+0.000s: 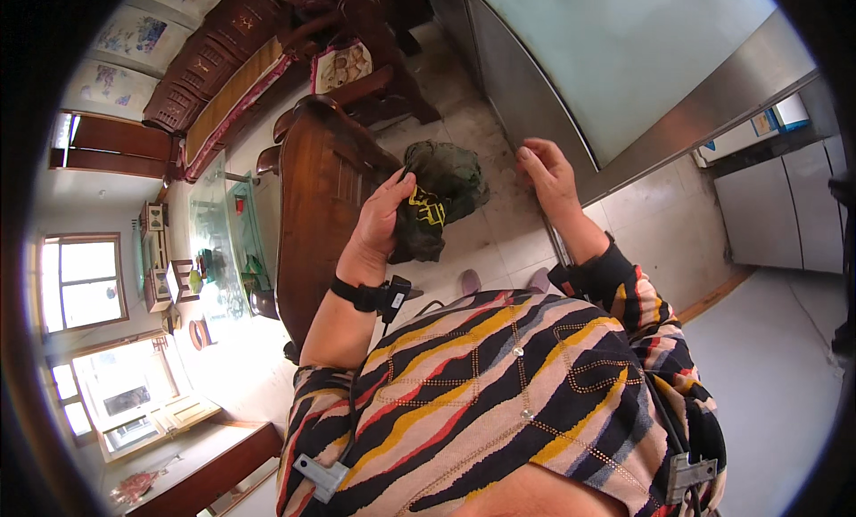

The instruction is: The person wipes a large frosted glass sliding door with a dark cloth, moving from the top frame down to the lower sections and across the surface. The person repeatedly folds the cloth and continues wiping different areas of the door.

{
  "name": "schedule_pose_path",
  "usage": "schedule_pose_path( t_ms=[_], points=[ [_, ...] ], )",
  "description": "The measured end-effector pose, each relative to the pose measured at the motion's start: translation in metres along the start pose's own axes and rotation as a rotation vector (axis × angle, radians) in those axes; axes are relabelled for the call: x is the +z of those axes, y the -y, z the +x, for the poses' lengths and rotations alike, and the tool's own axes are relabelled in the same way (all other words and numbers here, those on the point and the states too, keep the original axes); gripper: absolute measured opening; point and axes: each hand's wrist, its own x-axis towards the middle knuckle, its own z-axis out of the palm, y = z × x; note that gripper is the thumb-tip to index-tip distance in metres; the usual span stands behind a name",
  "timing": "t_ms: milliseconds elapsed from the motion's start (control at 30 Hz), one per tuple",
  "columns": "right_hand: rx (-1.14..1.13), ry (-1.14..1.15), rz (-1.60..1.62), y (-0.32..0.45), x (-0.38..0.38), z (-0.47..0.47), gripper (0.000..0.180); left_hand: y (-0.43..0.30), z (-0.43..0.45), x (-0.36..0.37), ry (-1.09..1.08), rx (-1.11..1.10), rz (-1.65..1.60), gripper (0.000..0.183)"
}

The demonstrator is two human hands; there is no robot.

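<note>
My left hand point(384, 213) grips a crumpled dark green fabric bundle point(447, 176) by its left side, with the thumb on top. Yellow markings point(428, 206) run across the middle of the bundle, and a darker portion hangs below them. To the right of it, apart from the cloth, my right hand point(550, 176) is raised with its fingers loosely bent and nothing visible in them. It is near the metal lower panel of a framed glass partition point(545, 109). Black straps circle both of my wrists.
A carved wooden chair back point(321, 229) rises close to my left hand. Beyond it are a glass-topped table point(217, 216) and a long wooden settee point(214, 62). White cabinets point(769, 209) stand at the right. Pale floor tiles point(488, 249) lie below my hands.
</note>
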Motion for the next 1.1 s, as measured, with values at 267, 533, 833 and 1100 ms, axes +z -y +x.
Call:
schedule_pose_path(
  t_ms=[267, 533, 833, 1100],
  points=[
    [-0.094, 0.539, -0.234, 0.017, 0.067, -0.016, 0.087, -0.023, 0.02, -0.015, 0.331, -0.084, 0.485, 0.043],
    [0.173, 0.469, 0.161, 0.014, 0.075, -0.035, 0.079, -0.019, 0.031, -0.02, 0.272, -0.121, 0.277, 0.044],
    [0.451, 0.457, 0.462, 0.025, 0.069, -0.03, 0.047, 0.011, 0.055, -0.014, 0.065, 0.331, 0.703, 0.04],
    [0.401, 0.587, 0.493, 0.021, 0.05, -0.024, 0.048, 0.002, 0.056, -0.039, 0.285, -0.117, 0.476, 0.068]
  ],
)
